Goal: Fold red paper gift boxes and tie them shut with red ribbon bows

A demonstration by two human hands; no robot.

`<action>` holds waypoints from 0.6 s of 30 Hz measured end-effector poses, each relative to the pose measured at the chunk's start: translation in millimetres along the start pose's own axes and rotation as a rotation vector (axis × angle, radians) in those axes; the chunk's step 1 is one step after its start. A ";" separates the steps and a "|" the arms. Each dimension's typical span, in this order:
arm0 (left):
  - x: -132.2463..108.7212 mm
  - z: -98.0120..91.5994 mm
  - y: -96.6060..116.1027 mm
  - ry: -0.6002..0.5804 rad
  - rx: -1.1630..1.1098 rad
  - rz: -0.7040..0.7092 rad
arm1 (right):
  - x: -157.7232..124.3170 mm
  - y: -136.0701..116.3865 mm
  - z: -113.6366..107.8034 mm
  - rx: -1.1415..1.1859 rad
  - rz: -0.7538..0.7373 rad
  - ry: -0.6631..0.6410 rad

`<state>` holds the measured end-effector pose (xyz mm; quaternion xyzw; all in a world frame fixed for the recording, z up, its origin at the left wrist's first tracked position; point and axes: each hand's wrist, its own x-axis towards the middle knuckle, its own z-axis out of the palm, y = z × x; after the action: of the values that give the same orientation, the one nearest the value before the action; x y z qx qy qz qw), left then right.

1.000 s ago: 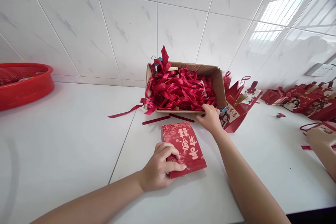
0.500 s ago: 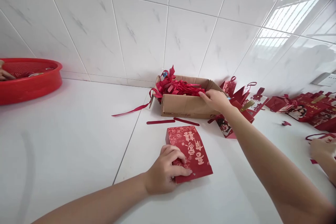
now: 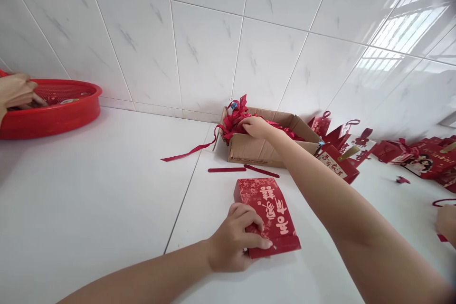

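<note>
- The counter, white and tiled like the wall behind it, carried everything; the cardboard box stood at its back edge against the wall and serves here as the reference point.
- A red basket sat far to the left of the box, with another person's hand at its rim.
- The box held a tangle of red ribbons; one ribbon end trailed out over its left corner onto the counter.
- Made-up gift bags were clustered just right of the box, apparently set aside there.
- The flat red bag lay in front of the box, printed face up.
- The left hand pressed on the bag's near corner, fingers curled and thumb laid along the edge, seemingly to pin it in place.
- The right hand reached over the box's front wall, palm down on the ribbons; whether its fingers had closed on one could not be told.
- Two loose strips lay between the box and the bag.
</note>
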<state>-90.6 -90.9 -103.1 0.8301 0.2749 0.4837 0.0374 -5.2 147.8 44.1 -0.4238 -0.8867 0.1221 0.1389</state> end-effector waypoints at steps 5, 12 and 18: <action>-0.3 1.9 -0.1 0.051 -0.024 0.005 | 3.5 7.3 6.0 0.062 0.048 -0.025; -3.3 3.6 -1.1 -0.039 0.023 -0.015 | 8.1 5.2 2.3 0.171 -0.030 -0.103; -2.8 3.6 -1.0 0.004 -0.006 -0.011 | 10.4 -2.1 0.1 0.263 -0.006 -0.119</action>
<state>-89.1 -90.6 -107.5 0.8275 0.2783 0.4859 0.0420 -13.1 154.7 46.2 -0.3911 -0.8711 0.2616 0.1407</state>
